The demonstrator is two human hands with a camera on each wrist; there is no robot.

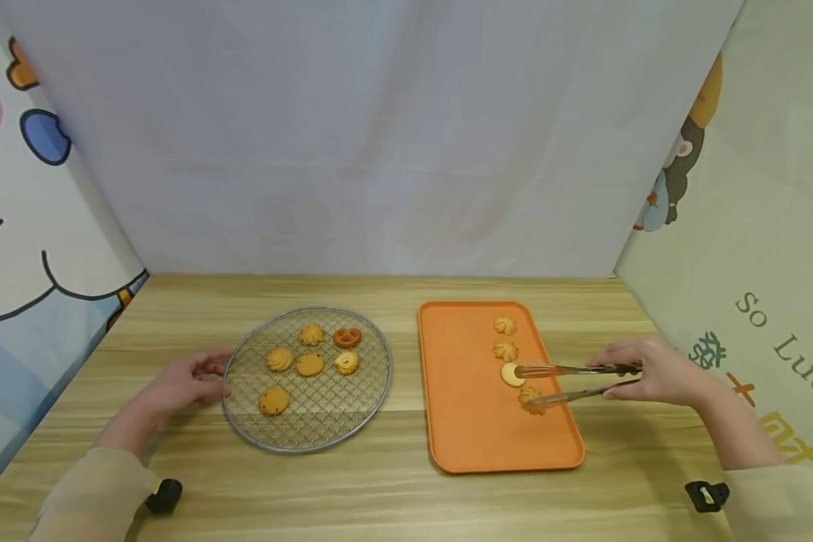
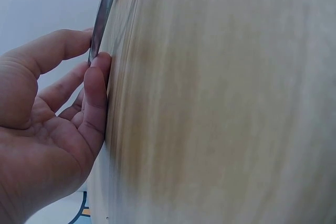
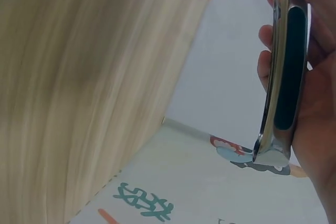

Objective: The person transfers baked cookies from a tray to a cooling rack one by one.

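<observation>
My left hand (image 1: 193, 380) pinches the left rim of a round wire rack (image 1: 339, 403), thumb and fingertips at its metal edge (image 2: 105, 17). On the mesh lie several cookies, among them a pretzel-shaped cookie (image 1: 347, 337) and a round cookie with dark specks (image 1: 274, 400). My right hand (image 1: 664, 373) holds metal tongs (image 1: 583, 369) by their dark-inlaid handle (image 3: 292, 72). The spread tong arms reach over the right side of an orange tray (image 1: 467, 406). One tip overlaps a pale round cookie (image 1: 513, 379); the other overlaps a ridged cookie (image 1: 530, 394).
Two more ridged cookies, one at the back (image 1: 505, 325) and one just in front of it (image 1: 505, 351), lie on the tray. Rack and tray stand side by side on a wood-grain table (image 1: 406, 497). A pale curtain (image 1: 379, 150) closes off the back, with printed sheets at both sides.
</observation>
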